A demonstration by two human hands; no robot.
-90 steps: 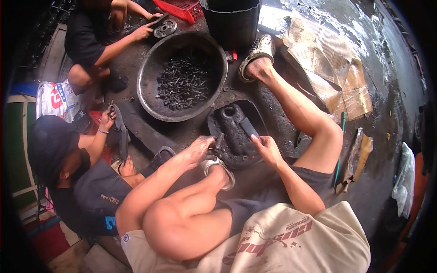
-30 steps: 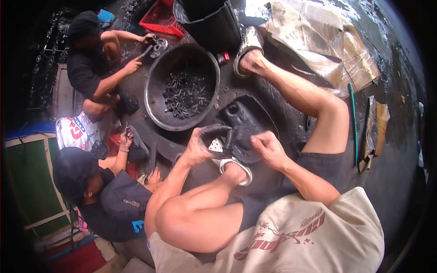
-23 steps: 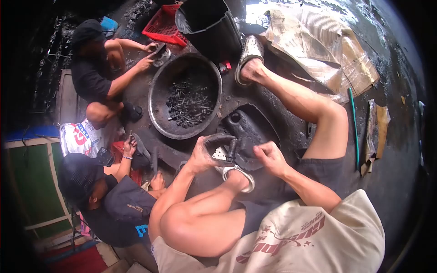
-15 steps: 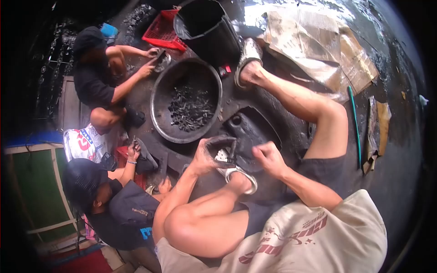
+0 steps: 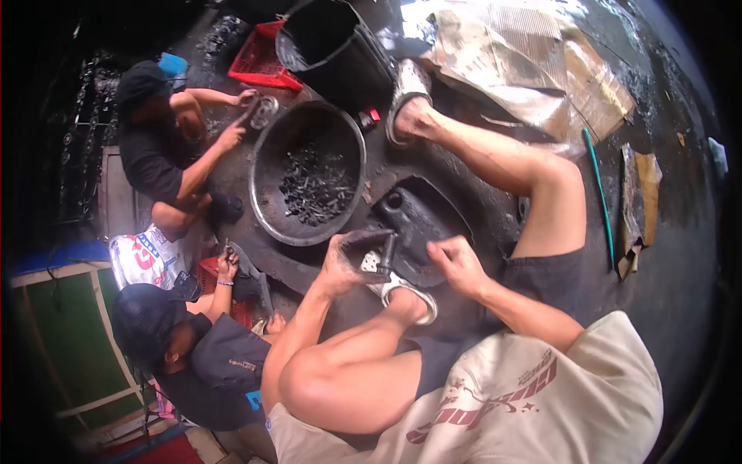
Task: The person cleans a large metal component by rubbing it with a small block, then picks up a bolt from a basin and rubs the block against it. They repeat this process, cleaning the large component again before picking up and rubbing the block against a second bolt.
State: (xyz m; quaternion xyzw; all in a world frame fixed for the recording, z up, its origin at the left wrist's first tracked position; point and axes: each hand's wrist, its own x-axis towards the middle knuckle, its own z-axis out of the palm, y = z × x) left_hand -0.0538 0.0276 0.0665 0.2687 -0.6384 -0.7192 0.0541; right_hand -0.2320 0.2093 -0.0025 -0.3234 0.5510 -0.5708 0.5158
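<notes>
At frame centre, the greasy left hand (image 5: 345,261) grips an upright dark bolt (image 5: 386,253) beside the black metal casting (image 5: 417,224); the right hand (image 5: 457,264) is loosely clenched, empty. The round pan (image 5: 267,158) above holds black bolts. Shirt lettering unreadable

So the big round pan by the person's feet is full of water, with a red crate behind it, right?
Not quite. The head view shows the big round pan holding a heap of dark metal bolts, not water. The red crate does sit behind it.
</notes>
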